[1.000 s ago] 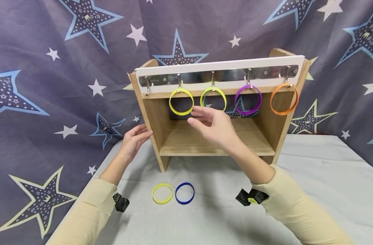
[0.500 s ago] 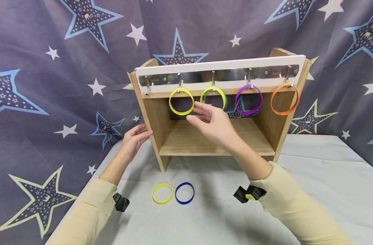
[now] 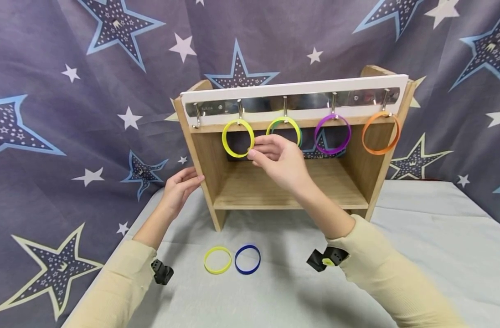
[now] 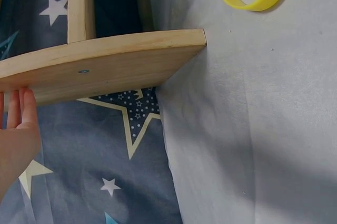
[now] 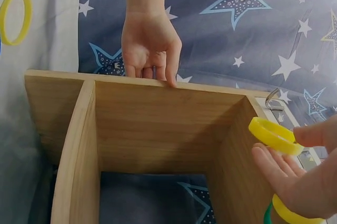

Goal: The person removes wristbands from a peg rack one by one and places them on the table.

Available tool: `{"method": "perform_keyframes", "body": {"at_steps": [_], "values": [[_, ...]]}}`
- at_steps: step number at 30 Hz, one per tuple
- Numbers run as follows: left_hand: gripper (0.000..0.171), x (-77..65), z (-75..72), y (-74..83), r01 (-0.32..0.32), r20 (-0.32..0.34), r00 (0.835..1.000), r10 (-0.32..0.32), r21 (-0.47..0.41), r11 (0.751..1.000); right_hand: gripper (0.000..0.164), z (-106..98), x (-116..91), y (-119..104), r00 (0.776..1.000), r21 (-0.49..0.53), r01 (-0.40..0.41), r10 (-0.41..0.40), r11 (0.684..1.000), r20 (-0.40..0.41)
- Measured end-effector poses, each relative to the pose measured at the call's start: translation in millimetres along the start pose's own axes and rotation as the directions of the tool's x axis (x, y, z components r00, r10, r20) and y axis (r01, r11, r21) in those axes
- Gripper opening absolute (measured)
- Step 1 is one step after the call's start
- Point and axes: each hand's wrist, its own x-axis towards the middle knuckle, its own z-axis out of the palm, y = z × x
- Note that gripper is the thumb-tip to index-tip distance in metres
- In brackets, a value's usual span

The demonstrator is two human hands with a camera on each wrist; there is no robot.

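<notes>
My right hand [image 3: 283, 165] pinches the right edge of a yellow silicone wristband [image 3: 224, 142] between thumb and fingers. The band is at the second hook from the left. Just behind that hand, another yellow wristband [image 3: 296, 125] hangs on the middle hook with a green wristband [image 5: 267, 214] behind it. My left hand [image 3: 177, 191] rests its extended fingers against the left side panel of the wooden shelf [image 3: 250, 193]; in the left wrist view these fingers [image 4: 29, 109] touch the panel's outer face.
A purple wristband [image 3: 349, 142] and an orange wristband [image 3: 366, 142] hang on hooks farther right. The leftmost hook [image 3: 197, 119] holds no band. On the grey cloth lie a yellow wristband [image 3: 206, 263] and a blue wristband [image 3: 259, 262]. A starry curtain [image 3: 110, 150] stands behind.
My right hand has moved slightly left and closed its thumb and fingers on the yellow wristband, which has shifted a little left and turned. The left hand stays in place.
</notes>
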Motion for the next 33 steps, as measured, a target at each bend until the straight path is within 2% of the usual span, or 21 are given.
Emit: {"method": "perform_keyframes", "body": {"at_steps": [7, 14, 17, 27, 33], "values": [[0.024, -1.2, -1.0, -1.0, 0.002, -0.007, 1.000, -0.002, 0.020, 1.000, 0.029, 6.5, 3.4, -7.1, 0.995, -0.083, 0.059, -0.065, 0.995, -0.070], [0.024, -2.0, -1.2, -2.5, 0.005, -0.005, 1.000, -0.005, 0.017, 1.000, 0.025, 11.8, 6.8, -11.4, 0.978, -0.172, 0.105, -0.133, 0.979, -0.163], [0.024, -1.9, -1.1, -2.7, 0.006, -0.005, 1.000, -0.006, 0.016, 1.000, 0.024, 12.4, 7.9, -12.8, 0.973, -0.151, 0.121, -0.148, 0.981, -0.177], [0.021, -0.3, 0.6, -0.9, -0.001, -0.009, 1.000, 0.001, 0.006, 1.000, 0.024, 10.5, 9.2, -17.1, 0.966, 0.054, 0.186, -0.172, 0.981, -0.194], [0.021, 0.1, 0.6, -0.3, 0.000, -0.009, 1.000, 0.001, 0.013, 1.000, 0.026, 9.4, 6.5, -18.8, 0.973, 0.069, 0.163, -0.149, 0.984, -0.174]]}}
